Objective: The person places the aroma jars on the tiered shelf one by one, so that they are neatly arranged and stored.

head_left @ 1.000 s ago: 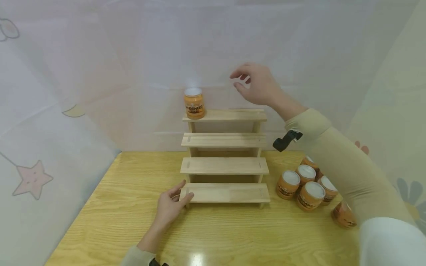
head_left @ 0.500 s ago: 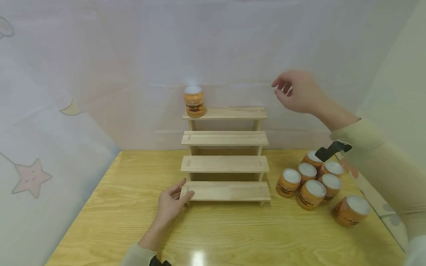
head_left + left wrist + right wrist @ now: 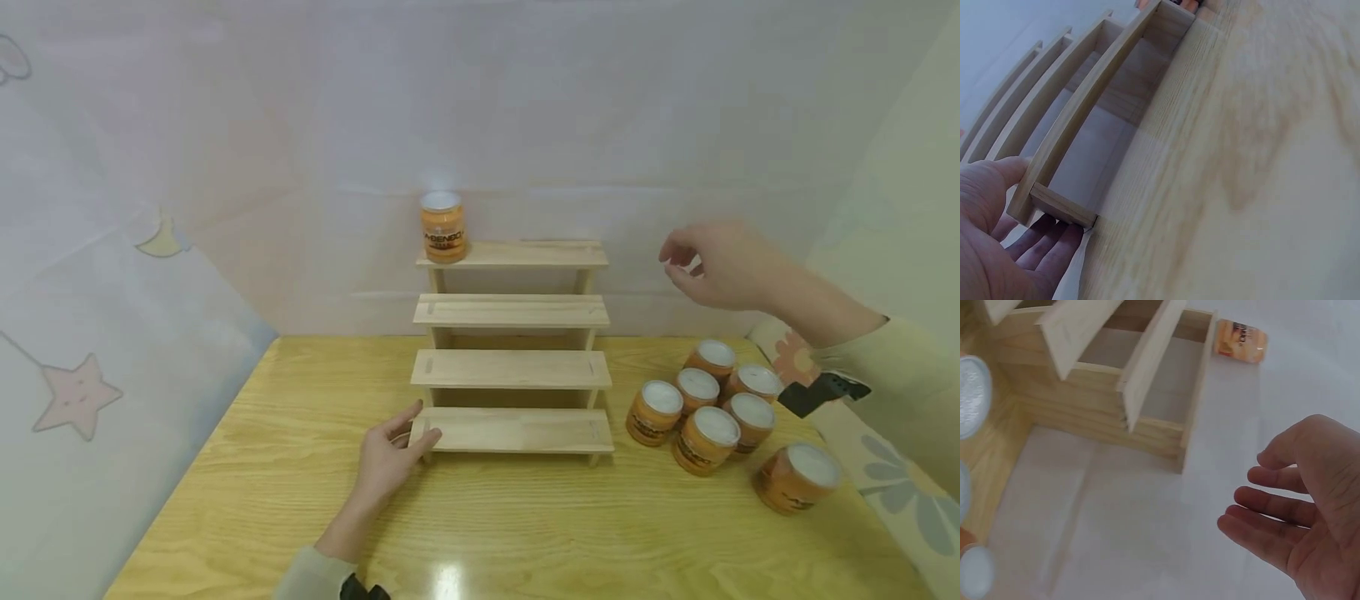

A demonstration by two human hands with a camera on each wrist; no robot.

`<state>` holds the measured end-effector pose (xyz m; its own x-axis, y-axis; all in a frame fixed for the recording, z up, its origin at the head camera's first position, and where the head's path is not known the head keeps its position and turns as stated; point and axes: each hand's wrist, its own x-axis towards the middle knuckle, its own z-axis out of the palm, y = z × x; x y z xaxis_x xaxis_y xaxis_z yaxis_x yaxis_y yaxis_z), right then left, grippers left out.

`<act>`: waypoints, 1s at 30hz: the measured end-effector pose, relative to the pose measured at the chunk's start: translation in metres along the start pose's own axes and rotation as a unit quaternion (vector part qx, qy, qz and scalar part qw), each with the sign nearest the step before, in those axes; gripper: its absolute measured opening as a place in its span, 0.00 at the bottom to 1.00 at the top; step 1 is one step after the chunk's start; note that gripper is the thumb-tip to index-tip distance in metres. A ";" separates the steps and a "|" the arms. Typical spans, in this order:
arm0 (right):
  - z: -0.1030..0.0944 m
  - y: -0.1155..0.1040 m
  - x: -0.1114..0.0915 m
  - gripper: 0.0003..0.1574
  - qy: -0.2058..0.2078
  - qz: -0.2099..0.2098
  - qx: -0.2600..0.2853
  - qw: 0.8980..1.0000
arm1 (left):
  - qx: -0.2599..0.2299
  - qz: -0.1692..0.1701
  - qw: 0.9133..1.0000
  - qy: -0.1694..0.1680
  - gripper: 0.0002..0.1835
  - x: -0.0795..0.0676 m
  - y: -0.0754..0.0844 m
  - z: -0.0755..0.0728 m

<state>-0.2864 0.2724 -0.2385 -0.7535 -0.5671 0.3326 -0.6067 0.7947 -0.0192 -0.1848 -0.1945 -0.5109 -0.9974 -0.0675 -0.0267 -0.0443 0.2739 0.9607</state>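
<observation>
A stepped wooden shelf (image 3: pixel 510 368) stands on the table, with an orange jar (image 3: pixel 444 232) with a white lid upright at the left end of its top step. My left hand (image 3: pixel 386 458) grips the left end of the lowest step, thumb on top and fingers against the side panel. In the left wrist view that hand (image 3: pixel 997 231) also shows around the step's end. My right hand (image 3: pixel 723 265) hangs in the air right of the shelf, fingers loosely bent and holding nothing. Below it stand several more orange jars (image 3: pixel 697 433) with white lids.
One jar (image 3: pixel 797 479) stands apart from the cluster, nearer the table's right edge. The table (image 3: pixel 480 533) has a yellow wood grain. A pale patterned cloth (image 3: pixel 637 100) hangs behind and along both sides.
My right hand has moved right, away from the top step, and has lowered toward the jar cluster. My left hand keeps its grip on the lowest step.
</observation>
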 end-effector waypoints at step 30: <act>0.079 0.002 -0.054 0.15 -0.177 -0.057 0.022 0.982 | 0.009 -0.003 1.000 0.007 0.35 -0.001 0.001 0.002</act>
<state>-0.2667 0.2877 -0.3310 -0.7159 -0.6981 -0.0126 -0.6970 0.7156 -0.0450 -0.1841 -0.1925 -0.5107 -0.9961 -0.0831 -0.0289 -0.0520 0.2910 0.9553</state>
